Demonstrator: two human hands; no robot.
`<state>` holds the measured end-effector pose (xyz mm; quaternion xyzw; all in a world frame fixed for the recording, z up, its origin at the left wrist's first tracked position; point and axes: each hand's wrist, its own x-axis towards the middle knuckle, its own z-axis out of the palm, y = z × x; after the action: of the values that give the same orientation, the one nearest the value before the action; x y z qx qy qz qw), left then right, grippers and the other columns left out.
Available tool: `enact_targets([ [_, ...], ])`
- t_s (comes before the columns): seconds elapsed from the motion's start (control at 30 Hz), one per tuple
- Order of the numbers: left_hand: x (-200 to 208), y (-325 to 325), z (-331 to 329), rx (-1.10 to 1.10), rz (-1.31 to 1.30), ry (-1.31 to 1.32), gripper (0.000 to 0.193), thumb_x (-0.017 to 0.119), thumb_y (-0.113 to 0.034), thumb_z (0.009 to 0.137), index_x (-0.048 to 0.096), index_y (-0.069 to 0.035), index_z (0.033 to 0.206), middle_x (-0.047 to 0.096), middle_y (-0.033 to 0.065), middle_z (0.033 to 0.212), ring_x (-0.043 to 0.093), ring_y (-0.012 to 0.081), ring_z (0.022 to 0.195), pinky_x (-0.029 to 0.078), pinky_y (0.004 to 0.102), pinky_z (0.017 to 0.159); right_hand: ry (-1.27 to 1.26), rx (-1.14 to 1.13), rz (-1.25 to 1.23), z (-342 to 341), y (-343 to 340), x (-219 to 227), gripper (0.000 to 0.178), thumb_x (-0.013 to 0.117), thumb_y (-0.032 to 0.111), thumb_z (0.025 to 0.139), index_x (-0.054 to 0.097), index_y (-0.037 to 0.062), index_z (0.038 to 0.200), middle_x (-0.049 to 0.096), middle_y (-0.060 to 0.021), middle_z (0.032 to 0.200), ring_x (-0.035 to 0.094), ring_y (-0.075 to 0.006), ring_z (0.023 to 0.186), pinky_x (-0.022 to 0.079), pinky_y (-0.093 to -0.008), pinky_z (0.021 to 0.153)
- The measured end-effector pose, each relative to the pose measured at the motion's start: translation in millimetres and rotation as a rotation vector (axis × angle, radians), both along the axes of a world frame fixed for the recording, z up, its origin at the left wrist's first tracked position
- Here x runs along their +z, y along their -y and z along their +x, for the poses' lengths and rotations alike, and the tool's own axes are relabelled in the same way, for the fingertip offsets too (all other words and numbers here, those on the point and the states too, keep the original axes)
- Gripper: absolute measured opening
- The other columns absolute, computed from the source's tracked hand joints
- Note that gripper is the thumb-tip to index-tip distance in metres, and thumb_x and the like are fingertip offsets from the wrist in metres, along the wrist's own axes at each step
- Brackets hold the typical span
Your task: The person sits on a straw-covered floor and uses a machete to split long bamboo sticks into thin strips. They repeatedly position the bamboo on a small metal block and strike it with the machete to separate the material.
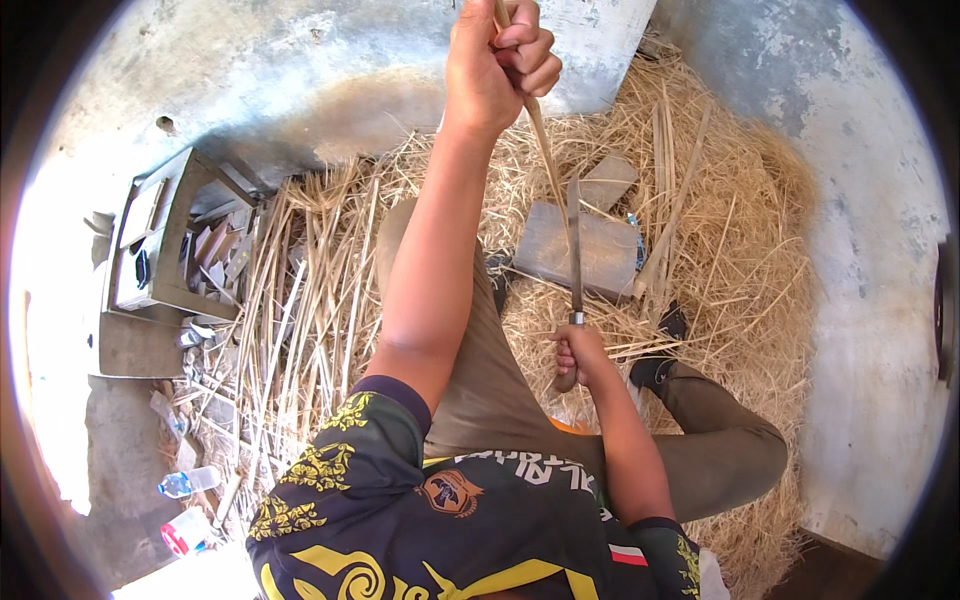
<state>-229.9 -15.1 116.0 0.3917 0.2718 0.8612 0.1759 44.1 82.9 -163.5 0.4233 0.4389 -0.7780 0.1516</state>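
Note:
My left hand [503, 65] is raised at the top of the view, fingers wrapped round a thin, pale bamboo strip [545, 145]. From that fist the strip slants down toward a wooden block [540, 255] on the floor in front of me. In my right hand [580, 355] is the handle of a long knife [575, 250], held low between my legs. Its narrow blade points away from me and passes over the block. The strip's lower end lies close against the blade's left side; whether the two touch I cannot tell.
Thin shavings [750, 220] are heaped to the right and behind the block. Long split strips [300, 290] cover the floor at left. Beyond them stands a wooden cabinet [165, 240] with scraps inside. A plastic bottle [190, 482] and a red-and-white container [187, 531] lie at lower left.

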Motion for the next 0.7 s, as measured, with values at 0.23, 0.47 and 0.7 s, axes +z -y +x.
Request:
enact_targets([
  [0.23, -1.0, 0.0, -1.6, 0.064, -0.034, -0.026, 0.065, 0.033, -0.075, 0.098, 0.027, -0.020, 0.064, 0.021, -0.0063, 0.051, 0.016, 0.0100, 0.043, 0.019, 0.0276, 0.042, -0.311, -0.129, 0.414, -13.9, 6.6, 99.4, 0.033, 0.068, 0.011, 0.090, 0.045, 0.0115, 0.066, 0.043, 0.0013, 0.048, 0.036, -0.0106, 0.034, 0.032, -0.0288, 0.035],
  [0.47, 4.0, -4.5, 5.3, 0.135, -0.066, -0.046, 0.066, 0.035, -0.075, 0.097, 0.027, -0.020, 0.063, 0.022, -0.0064, 0.051, 0.017, 0.0097, 0.042, 0.018, 0.0280, 0.041, -0.557, -0.361, 1.034, -19.4, 1.4, 89.1, 0.026, 0.069, 0.014, 0.088, 0.059, -0.0005, 0.069, 0.056, -0.0053, 0.056, 0.054, -0.0141, 0.048, 0.040, -0.0315, 0.048],
  [0.7, 6.8, -14.7, 6.4, 0.131, -0.061, -0.045, 0.067, 0.035, -0.076, 0.097, 0.027, -0.020, 0.062, 0.021, -0.0065, 0.051, 0.016, 0.0095, 0.042, 0.017, 0.0276, 0.041, 0.176, 0.122, 1.126, 3.2, 4.3, -12.6, 0.032, 0.066, 0.022, 0.080, 0.062, -0.0070, 0.068, 0.062, -0.0208, 0.063, 0.062, -0.0323, 0.058, 0.049, -0.0466, 0.061],
])
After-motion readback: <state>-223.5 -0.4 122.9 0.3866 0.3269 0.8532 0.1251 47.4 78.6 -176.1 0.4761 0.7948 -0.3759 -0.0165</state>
